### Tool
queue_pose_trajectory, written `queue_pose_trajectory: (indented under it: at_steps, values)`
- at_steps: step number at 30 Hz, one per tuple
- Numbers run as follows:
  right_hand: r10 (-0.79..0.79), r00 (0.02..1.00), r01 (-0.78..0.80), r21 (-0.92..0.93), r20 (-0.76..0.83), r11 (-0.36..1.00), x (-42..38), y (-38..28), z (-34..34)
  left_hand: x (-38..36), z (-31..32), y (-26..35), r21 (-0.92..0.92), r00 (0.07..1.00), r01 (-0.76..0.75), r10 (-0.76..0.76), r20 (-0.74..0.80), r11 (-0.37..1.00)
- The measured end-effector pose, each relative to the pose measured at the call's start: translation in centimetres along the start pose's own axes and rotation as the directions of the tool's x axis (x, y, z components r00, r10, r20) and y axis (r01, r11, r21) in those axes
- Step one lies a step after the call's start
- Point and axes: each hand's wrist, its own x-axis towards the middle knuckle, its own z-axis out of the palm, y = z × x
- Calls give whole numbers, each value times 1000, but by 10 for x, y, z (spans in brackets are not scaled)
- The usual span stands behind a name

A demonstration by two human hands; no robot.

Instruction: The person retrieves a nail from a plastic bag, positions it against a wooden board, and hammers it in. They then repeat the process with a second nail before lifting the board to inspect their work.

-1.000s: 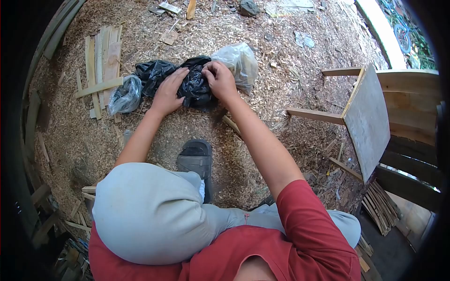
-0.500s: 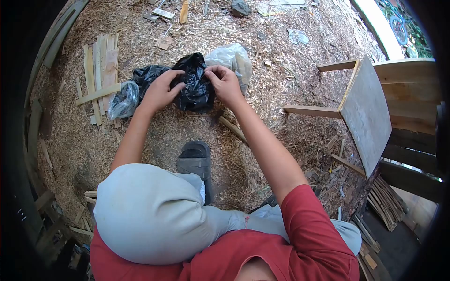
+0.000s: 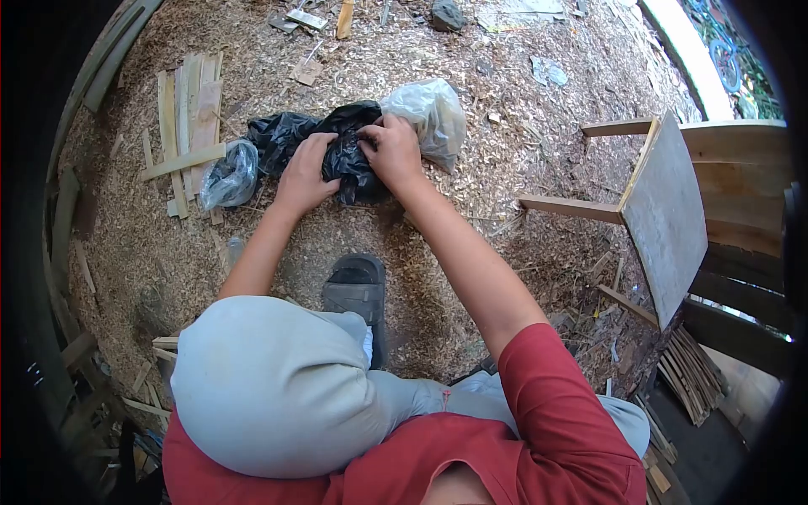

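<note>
A crumpled black plastic bag (image 3: 352, 160) lies on ground strewn with wood chips. My left hand (image 3: 308, 178) rests against its left side, thumb and fingers apart. On the upper right part of the bag is my right hand (image 3: 391, 153), its fingers curled into the plastic, with the fingertips partly hidden. Touching the bag on the right is a whitish plastic bag (image 3: 438, 126) with something inside. More black plastic (image 3: 278, 139) spreads to the left, beside a clear plastic bag (image 3: 229, 177).
Wooden strips (image 3: 189, 118) lie at the left, with one across them. A small table (image 3: 665, 219) is tipped on its side at the right, legs pointing left. A dark stone (image 3: 447, 15) sits at the top. A sandal (image 3: 354, 295) is below the bags.
My right hand has come down onto the black bag, and its fingers have curled in. My left hand has shifted lower against the bag's side. The view has shifted slightly.
</note>
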Motion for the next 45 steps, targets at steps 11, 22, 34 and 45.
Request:
queue_pose_trajectory:
  at_steps: [11, 22, 34, 45]
  values:
    - [30, 998, -33, -46, -58, 998, -2, -11, 6, 8, -18, -10, -113, 990, -77, 90, 106, 991]
    - [287, 953, -297, 494, 98, 817, 5, 2, -25, 33, -20, 37, -239, 993, -60, 33, -117, 969]
    - [338, 917, -400, 525, 214, 751, 7, -2, -11, 23, -23, 35, -233, 983, -20, -23, -182, 972]
    - [359, 922, -358, 680, 148, 639, -11, -18, -66, 46, -22, 63, -308, 982, -135, 86, -167, 942]
